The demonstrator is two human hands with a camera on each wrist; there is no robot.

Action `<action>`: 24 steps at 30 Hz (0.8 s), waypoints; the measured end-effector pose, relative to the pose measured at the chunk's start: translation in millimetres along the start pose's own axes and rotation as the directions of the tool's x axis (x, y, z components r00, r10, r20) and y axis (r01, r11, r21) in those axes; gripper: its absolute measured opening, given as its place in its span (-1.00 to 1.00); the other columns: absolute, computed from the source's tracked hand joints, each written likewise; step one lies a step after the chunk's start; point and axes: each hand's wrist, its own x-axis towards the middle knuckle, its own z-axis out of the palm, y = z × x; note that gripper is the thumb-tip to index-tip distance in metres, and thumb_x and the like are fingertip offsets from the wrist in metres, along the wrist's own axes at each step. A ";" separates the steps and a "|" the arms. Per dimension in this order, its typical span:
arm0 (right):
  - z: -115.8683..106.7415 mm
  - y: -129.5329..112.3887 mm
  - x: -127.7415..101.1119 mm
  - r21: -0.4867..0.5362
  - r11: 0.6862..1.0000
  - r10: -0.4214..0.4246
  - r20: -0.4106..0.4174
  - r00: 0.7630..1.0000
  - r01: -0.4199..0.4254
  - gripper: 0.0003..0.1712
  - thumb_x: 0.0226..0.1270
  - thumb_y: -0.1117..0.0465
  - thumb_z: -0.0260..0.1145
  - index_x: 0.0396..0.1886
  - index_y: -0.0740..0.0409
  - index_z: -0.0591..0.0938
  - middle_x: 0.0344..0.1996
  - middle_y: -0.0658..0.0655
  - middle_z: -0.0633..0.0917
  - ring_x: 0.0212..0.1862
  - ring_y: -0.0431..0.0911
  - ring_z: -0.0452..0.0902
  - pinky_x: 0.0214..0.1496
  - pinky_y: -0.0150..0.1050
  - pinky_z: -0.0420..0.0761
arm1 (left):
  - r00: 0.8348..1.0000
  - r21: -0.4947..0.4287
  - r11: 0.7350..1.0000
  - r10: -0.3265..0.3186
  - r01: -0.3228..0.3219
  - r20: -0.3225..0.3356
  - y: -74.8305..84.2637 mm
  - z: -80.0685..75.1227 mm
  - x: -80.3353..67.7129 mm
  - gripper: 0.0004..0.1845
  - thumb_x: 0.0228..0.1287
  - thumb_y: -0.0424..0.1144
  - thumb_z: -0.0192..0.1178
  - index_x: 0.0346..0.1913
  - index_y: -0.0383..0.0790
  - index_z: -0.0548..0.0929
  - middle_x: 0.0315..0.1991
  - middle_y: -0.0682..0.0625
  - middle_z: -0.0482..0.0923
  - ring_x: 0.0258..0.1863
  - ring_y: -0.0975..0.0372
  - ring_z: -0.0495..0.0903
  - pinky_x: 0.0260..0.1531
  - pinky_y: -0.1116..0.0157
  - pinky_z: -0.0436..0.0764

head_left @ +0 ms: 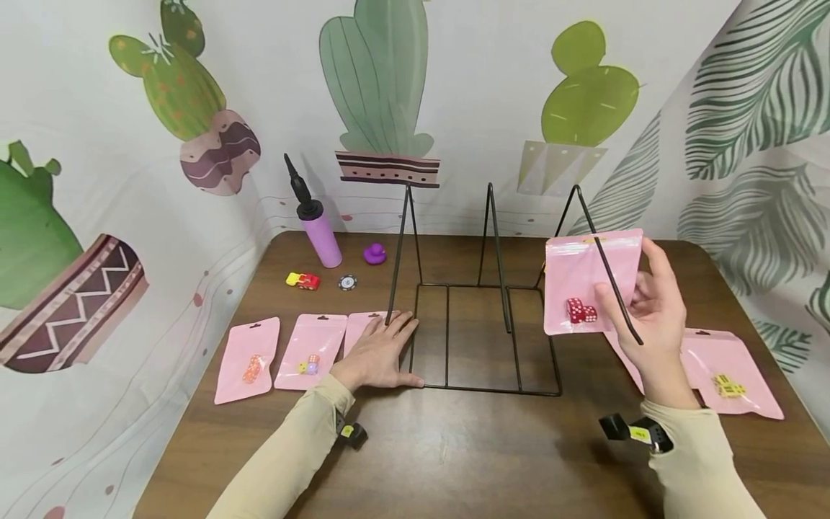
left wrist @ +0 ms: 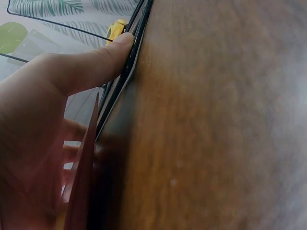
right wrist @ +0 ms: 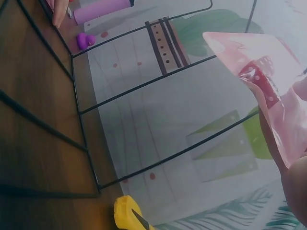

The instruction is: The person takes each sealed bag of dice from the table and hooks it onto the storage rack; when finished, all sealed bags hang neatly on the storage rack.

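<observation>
Pink pouch [head_left: 583,277] with red dice [head_left: 581,311] is pinched by right hand [head_left: 655,317] beside wire rack [head_left: 483,339]; left hand [head_left: 379,353], grip released, is laid flat on bench [head_left: 454,447]

Pink pouch [head_left: 586,277]: flat glossy plastic bag, zip strip along its top edge, small hanging hole. Held upright right of centre in the head view, above the table, pinched at its right edge by the right hand [head_left: 655,310]. Two red dice [head_left: 581,311] with white pips sit in its lower part.

Wire rack [head_left: 483,339]: thin black metal, rectangular base flat on the table at frame centre, three triangular uprights rising from it. The left hand [head_left: 379,353] rests flat at its lower left corner, thumb against the base wire.
</observation>
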 end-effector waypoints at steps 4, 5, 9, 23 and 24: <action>6.5 17.2 7.7 0.005 1.000 0.020 -0.054 0.998 -0.020 -0.20 0.00 0.63 0.31 0.34 0.34 0.40 -0.56 -0.03 0.61 -0.55 -0.28 0.37 -0.57 -0.53 0.36 | 1.000 0.005 1.000 0.001 -0.001 0.000 -0.1 0.5 0.3 0.27 -0.16 0.63 0.11 0.53 -0.12 0.09 0.55 -0.08 0.01 0.53 0.02 -0.01 0.47 -0.07 -0.01; 8.3 21.2 10.1 -0.006 1.000 0.028 -0.066 0.997 -0.028 -0.20 0.02 0.61 0.32 0.34 0.30 0.41 -0.57 -0.05 0.58 -0.55 -0.29 0.35 -0.56 -0.54 0.35 | 1.000 0.005 1.000 0.001 -0.001 0.000 -0.1 0.6 0.4 0.27 -0.16 0.63 0.11 0.53 -0.12 0.09 0.55 -0.08 0.01 0.53 0.02 -0.02 0.47 -0.07 -0.01; 14.6 33.4 21.2 0.005 0.998 0.061 -0.083 0.995 -0.061 -0.23 0.07 0.57 0.33 0.35 0.23 0.42 -0.58 -0.05 0.54 -0.54 -0.28 0.32 -0.52 -0.54 0.39 | 1.000 -0.004 1.000 -0.003 0.003 0.004 0.1 0.8 0.4 0.27 -0.15 0.63 0.11 0.54 -0.11 0.08 0.55 -0.08 0.00 0.54 0.02 -0.03 0.47 -0.08 -0.03; 20.4 60.2 42.2 0.032 0.982 0.186 -0.098 0.978 -0.184 -0.18 0.11 0.49 0.38 0.39 0.00 0.41 -0.60 -0.02 0.56 -0.57 -0.28 0.42 -0.56 -0.52 0.43 | 1.000 0.004 1.000 0.004 -0.004 0.001 -0.6 1.1 -0.2 0.26 -0.13 0.62 0.11 0.54 -0.12 0.08 0.55 -0.10 0.00 0.53 0.02 -0.02 0.47 -0.09 -0.01; 20.5 61.6 43.2 0.026 0.983 0.183 -0.101 0.978 -0.181 -0.18 0.10 0.49 0.38 0.39 0.00 0.41 -0.59 -0.02 0.57 -0.57 -0.28 0.42 -0.56 -0.52 0.42 | 1.000 0.003 1.000 0.004 -0.004 0.003 -0.7 0.9 -0.3 0.26 -0.13 0.62 0.10 0.54 -0.12 0.07 0.55 -0.10 0.00 0.53 0.02 -0.01 0.47 -0.08 -0.02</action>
